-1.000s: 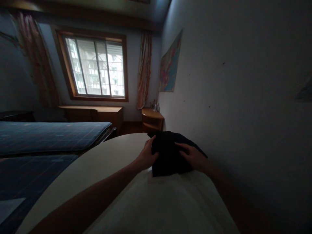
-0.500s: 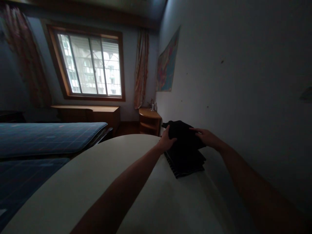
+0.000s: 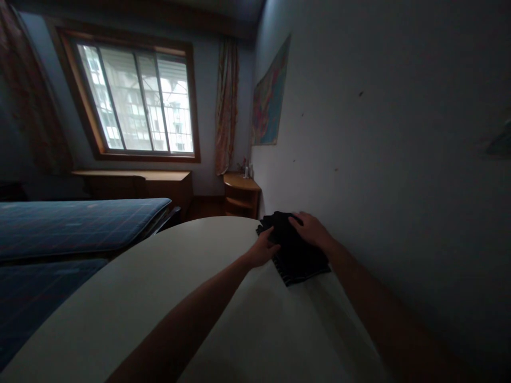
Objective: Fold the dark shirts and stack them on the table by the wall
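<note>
A stack of folded black cloth (image 3: 299, 258) lies on the white table (image 3: 191, 260) close to the wall, with pale stitching along its near left edge. My left hand (image 3: 261, 251) touches the stack's left side, thumb apart from the fingers. On top of the far part rests my right hand (image 3: 310, 230), its fingers stretched over the fabric. Small uneven folds show at the far left corner of the stack. In this dim light I cannot tell what kind of garment or cloth it is.
A blue checked mattress (image 3: 80, 223) lies left of the table's rounded edge. The wall (image 3: 379, 175) runs along the right side. Farther off are a corner shelf (image 3: 241, 182), a wooden desk (image 3: 159, 178) and a window (image 3: 136, 101).
The upper black cloth has come down flat onto the stack. My right hand has moved left onto its top, and my left hand has slid slightly left and lower.
</note>
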The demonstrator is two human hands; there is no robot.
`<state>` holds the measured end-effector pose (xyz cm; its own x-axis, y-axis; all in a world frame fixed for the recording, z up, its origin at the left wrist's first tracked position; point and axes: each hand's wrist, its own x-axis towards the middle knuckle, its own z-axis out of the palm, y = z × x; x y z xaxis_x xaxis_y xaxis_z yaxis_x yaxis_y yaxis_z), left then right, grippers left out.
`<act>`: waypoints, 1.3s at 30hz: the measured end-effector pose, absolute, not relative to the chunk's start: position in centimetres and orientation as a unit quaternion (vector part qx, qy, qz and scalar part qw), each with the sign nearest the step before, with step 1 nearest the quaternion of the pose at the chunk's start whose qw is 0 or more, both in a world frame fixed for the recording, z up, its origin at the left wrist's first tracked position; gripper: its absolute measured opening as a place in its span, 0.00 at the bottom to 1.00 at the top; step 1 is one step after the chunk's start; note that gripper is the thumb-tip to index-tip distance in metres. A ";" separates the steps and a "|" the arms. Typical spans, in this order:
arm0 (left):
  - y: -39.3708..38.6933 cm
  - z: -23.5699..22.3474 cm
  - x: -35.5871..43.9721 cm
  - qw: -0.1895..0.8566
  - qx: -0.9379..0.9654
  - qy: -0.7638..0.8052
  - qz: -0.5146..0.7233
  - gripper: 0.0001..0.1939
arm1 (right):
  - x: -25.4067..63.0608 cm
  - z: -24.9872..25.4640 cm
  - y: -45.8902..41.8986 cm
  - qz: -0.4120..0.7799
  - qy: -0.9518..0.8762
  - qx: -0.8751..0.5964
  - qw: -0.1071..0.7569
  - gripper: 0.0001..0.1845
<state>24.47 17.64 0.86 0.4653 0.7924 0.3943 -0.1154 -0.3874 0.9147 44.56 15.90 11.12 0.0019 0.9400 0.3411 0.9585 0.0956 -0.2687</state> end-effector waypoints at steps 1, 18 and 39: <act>16.9 0.7 23.2 0.480 0.705 0.259 0.453 0.44 | 43.7 10.6 15.6 -0.015 -0.705 -0.680 0.200 0.35; 5.3 -1.7 4.5 0.067 0.835 0.524 0.154 0.26 | 31.5 3.8 8.2 -0.104 -0.783 -0.575 0.214 0.28; 4.5 -1.3 4.4 0.082 0.848 0.510 0.118 0.31 | 28.5 0.7 3.7 0.112 -0.814 -0.560 0.101 0.36</act>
